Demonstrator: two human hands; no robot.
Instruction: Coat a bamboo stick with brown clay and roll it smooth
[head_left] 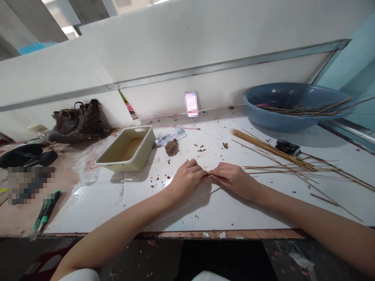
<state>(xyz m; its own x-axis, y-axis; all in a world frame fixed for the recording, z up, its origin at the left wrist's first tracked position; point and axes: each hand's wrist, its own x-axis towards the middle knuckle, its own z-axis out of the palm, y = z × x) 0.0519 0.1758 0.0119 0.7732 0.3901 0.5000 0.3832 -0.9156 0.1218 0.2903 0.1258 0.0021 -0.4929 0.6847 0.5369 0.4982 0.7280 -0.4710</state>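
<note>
Near the front of the white table, my left hand (190, 177) and my right hand (233, 177) meet fingertip to fingertip. Both are closed in a pinch on a thin brown stick (219, 177), most of it covered by my fingers. Whether brown paste coats it is too small to tell. Beyond my left hand sits a lump of brown dough-like material (171, 147), with dark crumbs scattered around it. Past my right hand lies a bundle of thin tan sticks (269, 149), several of them fanned out loose.
A cream plastic basin (125, 167) holding brownish liquid stands at left. At back right, a blue tub (272, 121) contains long sticks. A black packet (287, 147) rests by the bundle. Left are a handbag (77, 123) and green-black tools (47, 210). A phone (191, 104) leans on the wall.
</note>
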